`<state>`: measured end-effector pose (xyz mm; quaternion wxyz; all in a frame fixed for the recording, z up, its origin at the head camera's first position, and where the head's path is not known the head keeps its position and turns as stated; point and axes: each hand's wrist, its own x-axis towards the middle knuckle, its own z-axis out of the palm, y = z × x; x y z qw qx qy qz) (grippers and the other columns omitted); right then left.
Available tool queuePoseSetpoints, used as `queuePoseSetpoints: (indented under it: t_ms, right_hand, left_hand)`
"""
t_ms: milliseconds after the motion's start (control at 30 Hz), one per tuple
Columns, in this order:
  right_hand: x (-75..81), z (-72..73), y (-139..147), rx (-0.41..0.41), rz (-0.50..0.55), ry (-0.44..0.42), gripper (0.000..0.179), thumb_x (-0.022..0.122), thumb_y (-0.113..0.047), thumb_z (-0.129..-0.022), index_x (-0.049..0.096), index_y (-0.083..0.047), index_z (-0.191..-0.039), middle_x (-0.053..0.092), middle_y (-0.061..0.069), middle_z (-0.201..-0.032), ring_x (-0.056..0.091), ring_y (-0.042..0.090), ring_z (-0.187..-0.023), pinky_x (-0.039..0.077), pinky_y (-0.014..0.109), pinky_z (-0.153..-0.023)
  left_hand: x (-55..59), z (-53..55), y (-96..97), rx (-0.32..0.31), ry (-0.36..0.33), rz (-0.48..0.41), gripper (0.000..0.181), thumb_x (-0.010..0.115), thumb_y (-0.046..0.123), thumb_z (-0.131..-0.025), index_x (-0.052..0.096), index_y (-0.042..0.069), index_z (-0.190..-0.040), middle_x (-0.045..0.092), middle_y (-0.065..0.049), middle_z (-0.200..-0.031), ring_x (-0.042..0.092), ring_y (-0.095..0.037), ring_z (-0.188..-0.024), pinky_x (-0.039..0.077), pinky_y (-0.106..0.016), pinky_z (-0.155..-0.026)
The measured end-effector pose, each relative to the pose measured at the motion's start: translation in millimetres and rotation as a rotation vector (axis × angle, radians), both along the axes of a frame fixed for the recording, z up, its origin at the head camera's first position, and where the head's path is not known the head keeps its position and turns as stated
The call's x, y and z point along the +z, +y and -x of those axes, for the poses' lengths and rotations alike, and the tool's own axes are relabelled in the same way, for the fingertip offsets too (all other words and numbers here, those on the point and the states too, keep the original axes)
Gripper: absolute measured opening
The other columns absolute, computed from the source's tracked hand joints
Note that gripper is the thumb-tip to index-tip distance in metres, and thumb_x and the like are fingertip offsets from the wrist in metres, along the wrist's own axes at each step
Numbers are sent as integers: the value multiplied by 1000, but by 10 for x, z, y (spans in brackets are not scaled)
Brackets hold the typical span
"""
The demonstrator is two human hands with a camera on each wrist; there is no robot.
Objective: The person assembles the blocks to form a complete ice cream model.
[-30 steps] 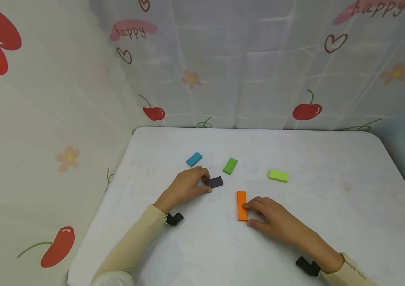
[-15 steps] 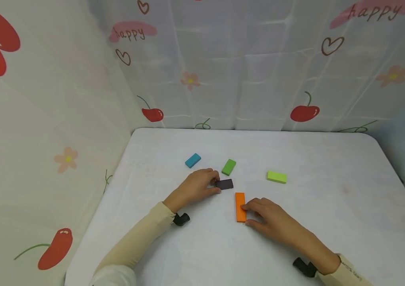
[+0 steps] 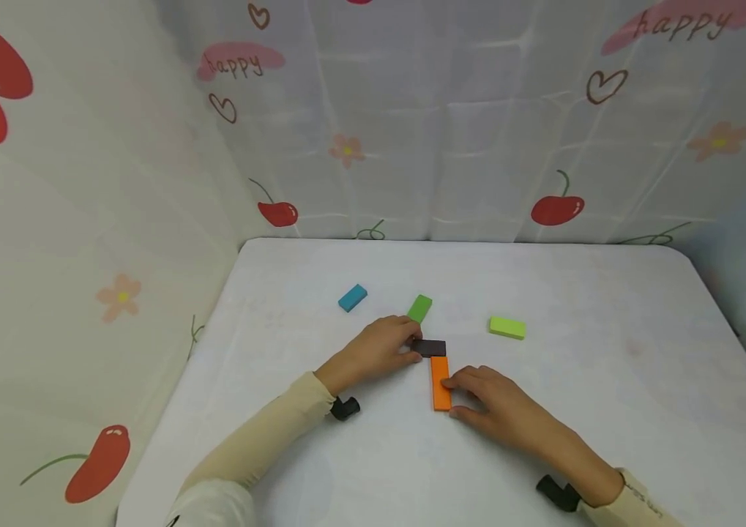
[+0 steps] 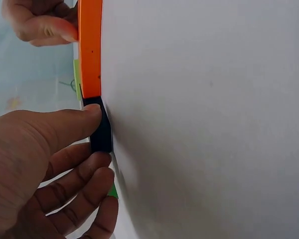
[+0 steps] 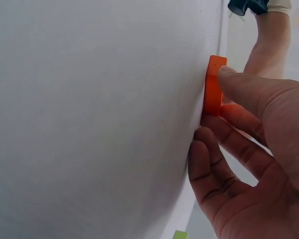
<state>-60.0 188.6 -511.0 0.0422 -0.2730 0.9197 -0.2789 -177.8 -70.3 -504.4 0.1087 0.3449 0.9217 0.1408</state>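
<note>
My left hand [image 3: 382, 350] pinches a black block [image 3: 434, 348] between thumb and fingers. The block lies crosswise at the far end of an orange block [image 3: 438, 369], and in the left wrist view the black block [image 4: 103, 133] meets the end of the orange one [image 4: 91, 55]. My right hand [image 3: 511, 410] holds the orange block at its right side and near end, the thumb at the end face in the right wrist view. Just beyond the left fingers lies a green block [image 3: 420, 307], its near end partly hidden by them.
A blue block [image 3: 353, 298] lies on the white table [image 3: 610, 351] at the back left. To the right is a lime block [image 3: 507, 327]. A printed curtain [image 3: 438, 124] hangs behind the table and along the left side.
My left hand has slid the black block right and slightly nearer, turning it straighter, until it sits against the orange block's far end. The right hand and orange block stay put.
</note>
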Motion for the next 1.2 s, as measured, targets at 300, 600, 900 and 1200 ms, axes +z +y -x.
queuePoseSetpoints:
  t_ms: [300,600,900,1200]
  right_hand:
    - [1,-2,-8,5,9,-11,35,83,-28,-96,74,-22,-129,74,-12,-124,67,11,-110,58,36,-97]
    - [-15,5,-25,9,11,19,35,84,-26,-95,74,-20,-128,75,-10,-124,67,11,-108,58,36,-96]
    - [-7,-1,-64,-14,-31,15,34,84,-28,-96,73,-22,-127,74,-12,-121,65,9,-106,57,34,-94]
    - [-29,-5,-81,-33,-29,28,34,85,-27,-94,73,-22,-125,74,-12,-119,65,9,-105,57,34,-94]
  left_hand:
    - [15,-36,58,-64,11,-9,30,75,35,-103,69,19,-128,70,6,-116,62,-11,-102,55,-29,-94]
    - [9,-10,101,-95,32,-1,29,73,34,-104,69,20,-130,71,4,-123,64,-12,-104,55,-33,-102]
    - [30,-18,93,-99,41,-4,29,74,34,-104,70,21,-129,70,5,-122,64,-12,-105,55,-33,-102]
    - [38,-28,90,-99,34,-9,29,74,33,-104,70,20,-130,71,4,-123,65,-13,-108,55,-34,-104]
